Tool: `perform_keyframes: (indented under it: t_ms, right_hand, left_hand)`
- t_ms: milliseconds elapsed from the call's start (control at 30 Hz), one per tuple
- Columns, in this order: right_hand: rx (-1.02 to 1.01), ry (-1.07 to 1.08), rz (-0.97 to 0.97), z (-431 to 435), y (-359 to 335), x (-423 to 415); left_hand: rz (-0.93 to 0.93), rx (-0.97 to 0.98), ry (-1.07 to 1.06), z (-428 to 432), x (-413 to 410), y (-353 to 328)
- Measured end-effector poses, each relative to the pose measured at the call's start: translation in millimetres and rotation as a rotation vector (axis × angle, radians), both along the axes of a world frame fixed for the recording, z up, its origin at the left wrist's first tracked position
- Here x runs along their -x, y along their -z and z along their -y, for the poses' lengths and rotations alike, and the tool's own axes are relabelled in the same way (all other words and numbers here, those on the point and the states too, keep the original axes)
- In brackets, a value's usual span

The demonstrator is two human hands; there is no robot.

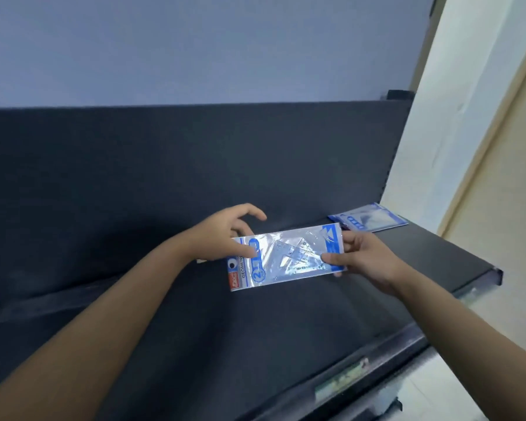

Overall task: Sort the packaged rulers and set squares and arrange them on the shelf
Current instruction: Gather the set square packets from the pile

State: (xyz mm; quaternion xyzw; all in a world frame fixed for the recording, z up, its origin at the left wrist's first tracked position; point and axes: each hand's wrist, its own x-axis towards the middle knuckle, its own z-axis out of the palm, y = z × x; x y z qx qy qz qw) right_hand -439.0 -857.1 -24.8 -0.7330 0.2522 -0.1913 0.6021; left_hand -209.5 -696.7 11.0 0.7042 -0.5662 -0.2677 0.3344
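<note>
I see the set square packet (286,257) between my hands, above the dark shelf (438,256). The left hand (222,235) pinches its left end, the right hand (362,256) grips its right end. Another packet (369,219) lies on the shelf, beyond the right hand.

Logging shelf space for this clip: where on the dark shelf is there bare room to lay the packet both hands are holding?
The shelf is bare from its left end up to the set-square packet held by the left hand and right hand, and along the front lip. The only occupied spot is the far right end, where the flat packets lie.
</note>
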Motion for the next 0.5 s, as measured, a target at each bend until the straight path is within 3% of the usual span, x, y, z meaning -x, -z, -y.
perform_keyframes:
  t_ms: [233,500]
  right_hand:
    - [-0.001,0.158,0.014,135,8,119]
    - [0.236,0.217,-0.114,250,21,131]
  left_hand:
    - [-0.130,0.071,-0.103,134,110,19]
    - [-0.150,0.104,-0.326,235,142,43]
